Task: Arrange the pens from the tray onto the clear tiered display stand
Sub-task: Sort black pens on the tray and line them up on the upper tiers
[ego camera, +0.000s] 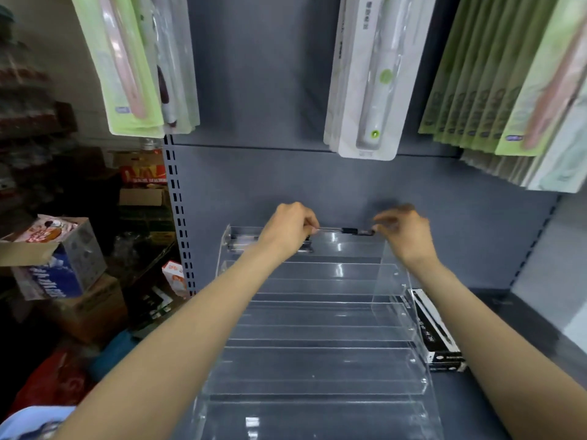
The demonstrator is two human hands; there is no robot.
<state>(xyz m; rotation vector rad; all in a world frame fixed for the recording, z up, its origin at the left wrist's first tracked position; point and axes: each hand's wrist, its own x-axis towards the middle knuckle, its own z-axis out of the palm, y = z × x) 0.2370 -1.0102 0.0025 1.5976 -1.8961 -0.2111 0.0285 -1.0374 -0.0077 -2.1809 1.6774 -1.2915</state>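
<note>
A clear tiered display stand rises in steps on the grey shelf. Over its top tier a black and clear pen lies level. My left hand pinches the pen's left end and my right hand, blurred, pinches its right end. Another pen lies in the top tier to the left, partly hidden by my left hand. A black and white pen tray sits on the shelf just right of the stand.
Packaged toothbrushes hang above from the grey back panel, with more packs at upper left and upper right. Cardboard boxes and bags are piled on the floor to the left. The shelf upright stands left of the stand.
</note>
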